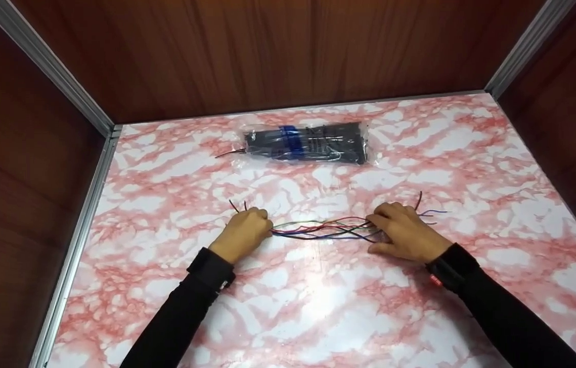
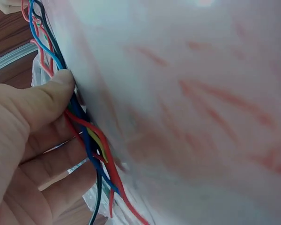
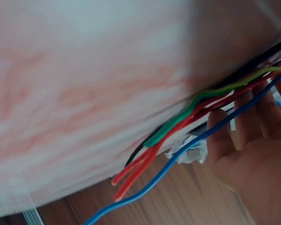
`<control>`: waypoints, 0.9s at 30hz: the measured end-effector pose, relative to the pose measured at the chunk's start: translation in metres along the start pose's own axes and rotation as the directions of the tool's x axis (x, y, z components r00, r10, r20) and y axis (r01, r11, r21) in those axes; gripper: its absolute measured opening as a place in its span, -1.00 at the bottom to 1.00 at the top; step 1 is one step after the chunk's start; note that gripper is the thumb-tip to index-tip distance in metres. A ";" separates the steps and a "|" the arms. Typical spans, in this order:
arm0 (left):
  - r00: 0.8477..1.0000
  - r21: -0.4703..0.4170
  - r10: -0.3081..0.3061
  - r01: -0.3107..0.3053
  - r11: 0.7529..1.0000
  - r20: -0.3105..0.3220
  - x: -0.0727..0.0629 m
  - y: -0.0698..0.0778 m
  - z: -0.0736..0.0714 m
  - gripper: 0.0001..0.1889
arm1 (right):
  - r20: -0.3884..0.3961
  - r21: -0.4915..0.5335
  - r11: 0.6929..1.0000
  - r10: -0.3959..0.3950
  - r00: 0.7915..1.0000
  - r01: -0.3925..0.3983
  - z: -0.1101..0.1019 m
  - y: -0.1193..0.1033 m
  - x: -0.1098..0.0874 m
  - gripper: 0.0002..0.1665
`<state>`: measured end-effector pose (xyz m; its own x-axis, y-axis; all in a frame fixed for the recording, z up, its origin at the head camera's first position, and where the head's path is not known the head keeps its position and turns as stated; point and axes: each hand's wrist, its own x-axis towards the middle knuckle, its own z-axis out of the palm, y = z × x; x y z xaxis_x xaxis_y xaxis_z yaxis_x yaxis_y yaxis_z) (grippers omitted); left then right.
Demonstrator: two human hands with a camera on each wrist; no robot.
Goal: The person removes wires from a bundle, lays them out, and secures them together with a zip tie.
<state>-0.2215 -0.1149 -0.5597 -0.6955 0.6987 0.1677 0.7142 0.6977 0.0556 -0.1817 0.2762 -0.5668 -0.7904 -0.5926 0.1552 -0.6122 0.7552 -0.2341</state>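
A loose bundle of thin electrical wires (image 1: 321, 228) in red, blue, black and green stretches between both hands, low over the table. At its left end my left hand (image 1: 243, 231) pinches the wires; in the left wrist view the thumb (image 2: 61, 86) presses them against the fingers, and wire ends stick out beyond. My right hand (image 1: 404, 232) lies over the other end, thumb spread away from the fingers. The right wrist view shows these fairly straight fingers (image 3: 247, 124) touching the wires, among them a blue wire (image 3: 173, 159). Several wire ends point out past this hand.
Behind the hands lies a clear plastic bag (image 1: 308, 143) of black cable ties with a blue label, one dark strand poking out at its left. Brown wood-grain panels (image 1: 288, 56) with metal edge strips (image 1: 75, 214) enclose the pink-and-white marbled table (image 1: 313, 306).
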 end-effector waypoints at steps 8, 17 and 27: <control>0.999 -0.016 -0.032 0.032 0.999 0.018 -0.003 0.003 0.000 -0.88 | -0.119 -0.121 0.983 -0.151 0.981 0.137 0.006 0.006 -0.001 -0.86; 0.997 0.015 -0.077 0.077 0.997 0.011 0.003 0.006 0.002 -0.85 | -0.142 -0.270 0.948 -0.214 0.966 0.170 0.010 -0.005 -0.001 -0.96; 0.990 0.014 -0.138 0.138 0.990 -0.002 0.012 -0.004 0.003 -0.88 | -0.061 -0.360 0.903 -0.272 0.960 0.233 0.009 -0.001 -0.003 -0.75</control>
<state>-0.2326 -0.1090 -0.5609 -0.7870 0.5958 0.1602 0.6106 0.7893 0.0646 -0.1789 0.2749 -0.5759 -0.5938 -0.7574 0.2715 -0.7449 0.6450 0.1706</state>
